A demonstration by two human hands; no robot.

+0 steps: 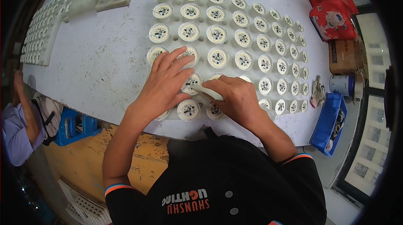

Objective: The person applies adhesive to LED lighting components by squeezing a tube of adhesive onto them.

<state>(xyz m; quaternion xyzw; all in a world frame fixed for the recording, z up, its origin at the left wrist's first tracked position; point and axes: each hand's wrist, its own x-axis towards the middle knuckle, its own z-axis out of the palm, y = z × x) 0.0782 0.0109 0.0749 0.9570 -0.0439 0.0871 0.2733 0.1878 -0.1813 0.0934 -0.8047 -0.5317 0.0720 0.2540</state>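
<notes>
Rows of round LED bulb bases with exposed circuit boards stand upright in a pale foam tray (pixel 229 27). My left hand (pixel 163 82) lies over the near left part of the tray, fingers spread, its thumb and index finger on either side of one LED bulb (pixel 191 80). My right hand (pixel 236 99) is closed around a white pen-like tool (pixel 213 93). The tool's tip points left and reaches the board of that same bulb. Just below it sits another LED bulb (pixel 188 110). My hands partly cover several bulbs.
More filled trays (pixel 42 36) lie at the table's far left. On the right are a blue bin (pixel 326 124), a blue-and-white can (pixel 342 85), a crumpled cloth (pixel 317 92) and red bags (pixel 333 15). Another person's arm (pixel 27 111) shows at the left edge, near a blue stool (pixel 75 128).
</notes>
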